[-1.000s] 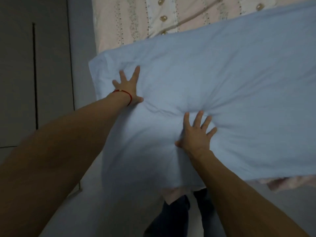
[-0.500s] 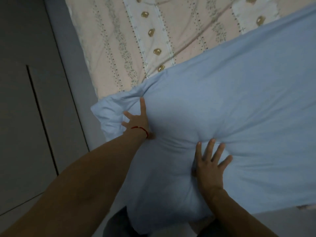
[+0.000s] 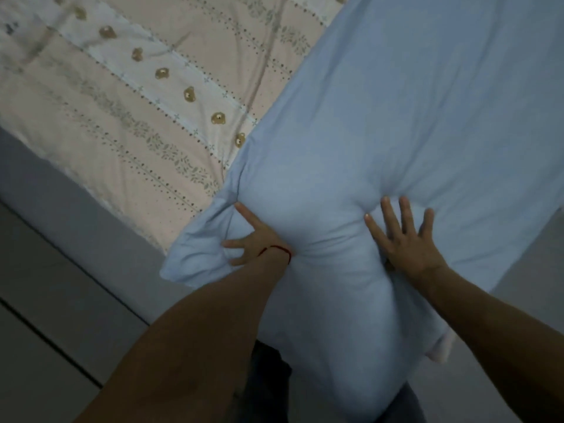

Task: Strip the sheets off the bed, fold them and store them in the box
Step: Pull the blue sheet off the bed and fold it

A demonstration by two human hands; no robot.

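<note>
Two bare hands press flat on a pale blue sheet, which lies in a broad, smooth swath across the bed and spills over its near edge toward the person's legs. The cloth is plain, with no print; it puffs up between the hands and puckers into short creases that run toward each palm. The left hand, with a red string round the wrist, has its fingers spread apart on the sheet near its loose, rumpled corner, clamping nothing. The right hand lies open as well, fingers fanned on the sheet, to the right of the bulge. Beyond the blue sheet's left edge shows a pink striped bed sheet with small bear figures and leafy bands, covering the mattress. Beneath the sheet's left corner runs the grey bed side.
</note>
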